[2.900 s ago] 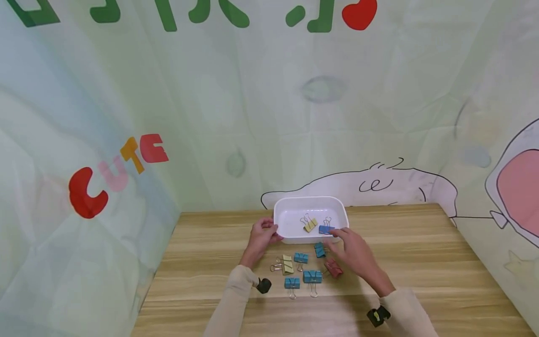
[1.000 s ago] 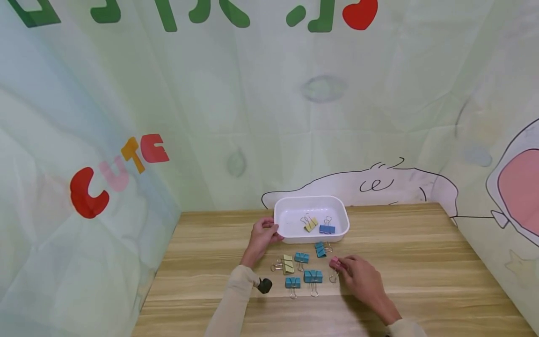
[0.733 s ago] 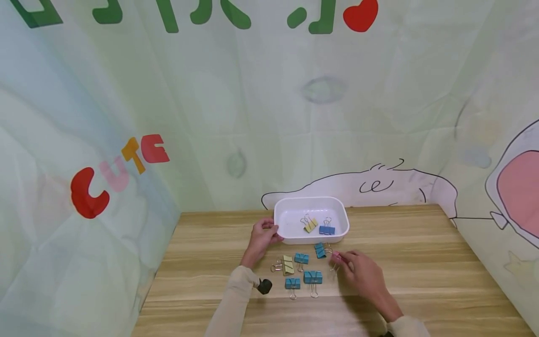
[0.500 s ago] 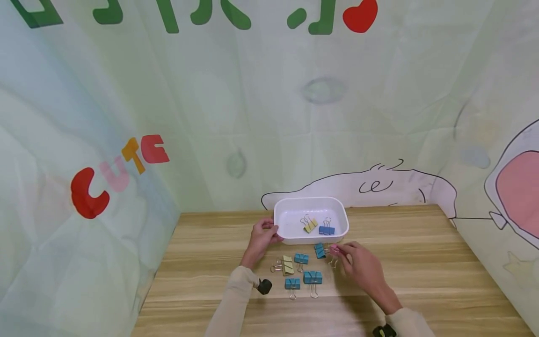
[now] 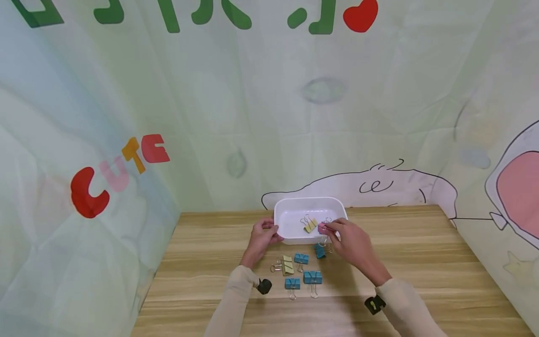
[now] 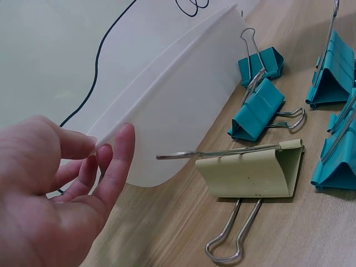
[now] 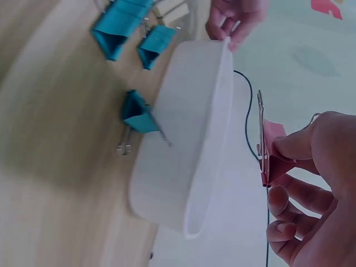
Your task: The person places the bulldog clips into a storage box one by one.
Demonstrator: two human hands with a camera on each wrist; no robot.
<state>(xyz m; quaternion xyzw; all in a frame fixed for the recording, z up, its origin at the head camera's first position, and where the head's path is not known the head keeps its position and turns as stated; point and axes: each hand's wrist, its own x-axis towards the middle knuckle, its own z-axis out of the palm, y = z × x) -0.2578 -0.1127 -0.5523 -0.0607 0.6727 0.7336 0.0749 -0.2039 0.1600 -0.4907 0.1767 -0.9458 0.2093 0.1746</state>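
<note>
My left hand (image 5: 261, 238) pinches the left rim of a white plastic tray (image 5: 311, 241) between thumb and fingers, as the left wrist view shows up close. My right hand (image 5: 357, 246) holds a pinkish-red binder clip (image 5: 322, 228) by its body, over the tray's near right part; its wire handles point down in the head view. Inside the tray lies a yellow binder clip (image 5: 310, 226). A blue clip in there is mostly hidden behind the red one. Close to the tray's near wall sits a teal binder clip (image 5: 319, 251), partly covered by the red clip's handle.
On the wooden table (image 5: 202, 281), nearer than the tray, lie a pale yellow binder clip (image 5: 288, 265) and more teal clips (image 5: 313, 277), handles spread. A printed cloth backdrop (image 5: 210, 140) stands behind the table.
My right hand took hold of the red clip on the table, lifted it, and carried it up and left to over the tray. The left hand has stayed on the rim.
</note>
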